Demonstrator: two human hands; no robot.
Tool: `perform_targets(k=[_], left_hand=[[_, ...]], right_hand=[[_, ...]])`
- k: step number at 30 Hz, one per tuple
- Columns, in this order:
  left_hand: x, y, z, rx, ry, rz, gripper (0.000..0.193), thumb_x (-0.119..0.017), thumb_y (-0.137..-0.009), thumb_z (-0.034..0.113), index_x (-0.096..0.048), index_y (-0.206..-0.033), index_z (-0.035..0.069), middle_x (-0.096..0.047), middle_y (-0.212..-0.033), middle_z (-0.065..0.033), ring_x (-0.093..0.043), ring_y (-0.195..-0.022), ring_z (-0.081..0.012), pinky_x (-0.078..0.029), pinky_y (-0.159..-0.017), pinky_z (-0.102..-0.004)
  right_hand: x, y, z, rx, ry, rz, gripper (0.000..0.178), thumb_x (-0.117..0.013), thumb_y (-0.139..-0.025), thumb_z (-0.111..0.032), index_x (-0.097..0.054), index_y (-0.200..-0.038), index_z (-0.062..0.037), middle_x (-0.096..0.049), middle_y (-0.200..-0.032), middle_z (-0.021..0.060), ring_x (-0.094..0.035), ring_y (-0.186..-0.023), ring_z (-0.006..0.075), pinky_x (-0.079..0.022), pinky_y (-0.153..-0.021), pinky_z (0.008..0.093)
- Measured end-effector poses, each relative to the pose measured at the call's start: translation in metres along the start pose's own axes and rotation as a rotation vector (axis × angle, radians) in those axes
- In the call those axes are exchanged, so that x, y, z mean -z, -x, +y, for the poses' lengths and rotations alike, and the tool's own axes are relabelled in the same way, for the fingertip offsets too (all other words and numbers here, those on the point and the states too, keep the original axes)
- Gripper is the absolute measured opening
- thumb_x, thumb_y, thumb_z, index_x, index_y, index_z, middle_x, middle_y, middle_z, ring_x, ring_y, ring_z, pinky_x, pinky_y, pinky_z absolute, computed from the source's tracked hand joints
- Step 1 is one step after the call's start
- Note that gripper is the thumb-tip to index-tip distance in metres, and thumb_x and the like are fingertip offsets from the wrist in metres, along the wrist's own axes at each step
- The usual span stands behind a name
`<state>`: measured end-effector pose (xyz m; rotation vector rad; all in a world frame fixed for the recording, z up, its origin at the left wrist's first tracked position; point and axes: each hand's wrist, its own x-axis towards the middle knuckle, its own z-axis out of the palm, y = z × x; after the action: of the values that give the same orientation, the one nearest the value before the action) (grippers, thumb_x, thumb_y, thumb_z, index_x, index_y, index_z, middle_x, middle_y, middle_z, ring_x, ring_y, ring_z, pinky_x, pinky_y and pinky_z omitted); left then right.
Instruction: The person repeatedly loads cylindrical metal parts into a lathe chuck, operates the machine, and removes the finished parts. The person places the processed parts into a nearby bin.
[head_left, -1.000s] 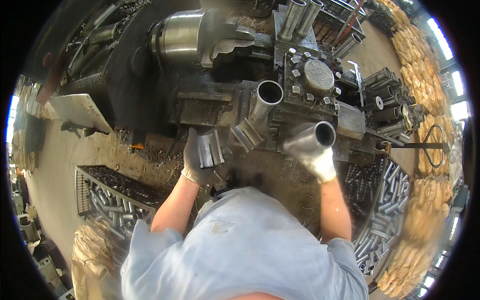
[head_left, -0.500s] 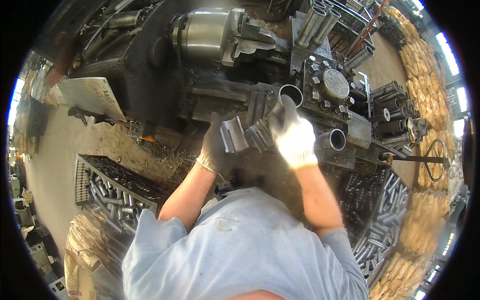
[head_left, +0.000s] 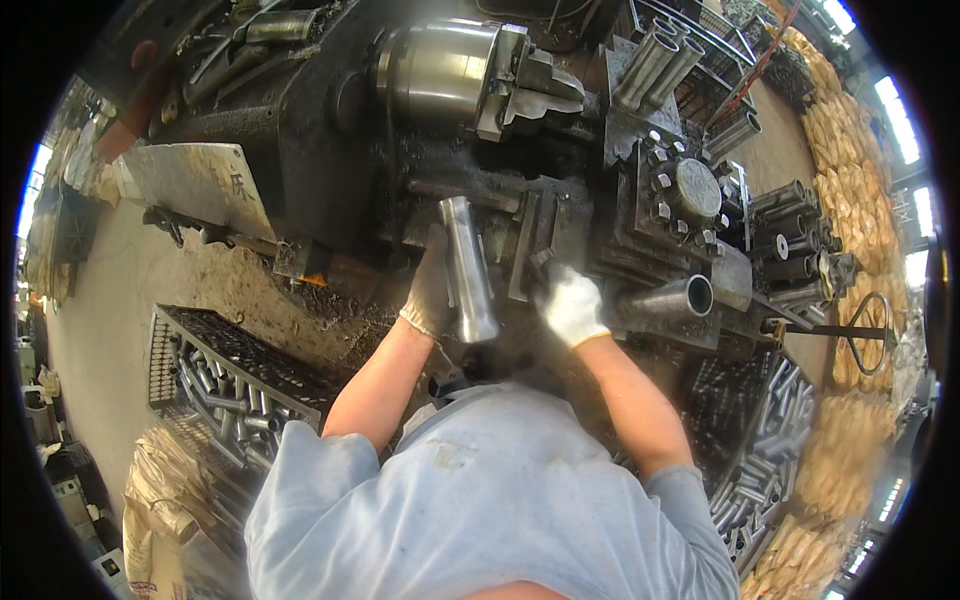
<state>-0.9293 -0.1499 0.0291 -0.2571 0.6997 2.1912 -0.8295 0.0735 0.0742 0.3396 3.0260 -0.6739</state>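
Note:
My left hand (head_left: 430, 285), in a work glove, is closed around the side of a shiny metal tube (head_left: 467, 265) held upright in front of the lathe. A sliver of a half-round metal shell shows behind the tube, mostly hidden. To the right, my right hand (head_left: 572, 308) in a white glove with dark fingers is curled beside the lathe's dark carriage (head_left: 545, 235). What its fingers grip is too dark to make out. The lathe chuck (head_left: 440, 72) with its stepped jaws sits beyond both hands.
Right of my hands stand a bolted tool post (head_left: 698, 190) and a tube (head_left: 675, 299) lying on the carriage. Metal baskets of cut tubes flank me at left (head_left: 235, 400) and right (head_left: 765, 440). More tubes (head_left: 790, 240) are stacked at far right, near a triangular handle (head_left: 868, 335).
The tube that was near my right hand now lies against the half-round shell in my left hand. My right hand has moved down and slightly left. The view has shifted a little.

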Motion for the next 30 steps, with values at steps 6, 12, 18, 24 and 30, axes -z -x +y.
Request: perform_targets(k=[6, 12, 18, 24, 30], left_hand=[[-0.059, 0.0, -0.013, 0.012, 0.182, -0.137, 0.078, -0.049, -0.104, 0.073, -0.06, -0.143, 0.006, -0.071, -0.133, -0.0161, -0.07, -0.118, -0.0344, -0.057, -0.104, -0.0502], [-0.115, -0.014, -0.024, -0.229, -0.042, -0.514, 0.085, -0.045, -0.108, 0.069, -0.036, -0.164, 0.005, -0.054, -0.155, -0.0182, -0.056, -0.139, -0.0326, -0.038, -0.125, -0.0524], [-0.131, -0.13, -0.025, -0.418, -1.158, -0.086, 0.053, -0.067, -0.105, 0.029, -0.056, -0.15, 0.003, -0.066, -0.142, -0.0149, -0.063, -0.132, -0.0273, -0.05, -0.114, -0.0414], [-0.086, -0.115, -0.003, -0.728, -1.082, 0.073, 0.032, -0.065, -0.102, 0.016, -0.07, -0.13, 0.0, -0.076, -0.121, -0.0122, -0.069, -0.116, -0.0208, -0.052, -0.105, -0.034], [0.035, 0.014, -0.015, -0.348, -0.6, 0.548, 0.035, -0.065, -0.104, 0.024, -0.07, -0.13, 0.001, -0.076, -0.12, -0.0118, -0.071, -0.102, -0.0188, -0.058, -0.091, -0.0344]], right_hand=[[0.062, -0.023, -0.013, -0.346, -0.717, -0.21, 0.06, -0.085, -0.085, -0.036, -0.069, -0.123, 0.0072, -0.077, -0.103, 0.0173, -0.074, -0.091, 0.0231, -0.059, -0.081, 0.0379], [0.112, -0.003, -0.039, -0.496, -0.993, -0.375, 0.083, -0.094, -0.074, -0.025, -0.056, -0.143, 0.0026, -0.075, -0.104, 0.0121, -0.073, -0.085, 0.0172, -0.062, -0.076, 0.0363], [0.236, -0.027, 0.0, 0.625, -0.491, 0.17, 0.079, -0.084, -0.079, -0.011, -0.051, -0.149, 0.003, -0.072, -0.129, 0.022, -0.075, -0.108, 0.0329, -0.064, -0.095, 0.043], [0.276, -0.19, 0.054, 0.362, 0.863, 0.163, 0.061, -0.081, -0.079, -0.013, -0.062, -0.136, -0.0048, -0.073, -0.115, 0.0189, -0.075, -0.098, 0.0373, -0.063, -0.085, 0.0476], [0.215, -0.278, 0.097, 0.272, 0.493, -0.339, 0.072, -0.09, -0.066, -0.042, -0.069, -0.121, 0.0001, -0.078, -0.108, 0.0233, -0.078, -0.099, 0.0351, -0.062, -0.084, 0.0427]])
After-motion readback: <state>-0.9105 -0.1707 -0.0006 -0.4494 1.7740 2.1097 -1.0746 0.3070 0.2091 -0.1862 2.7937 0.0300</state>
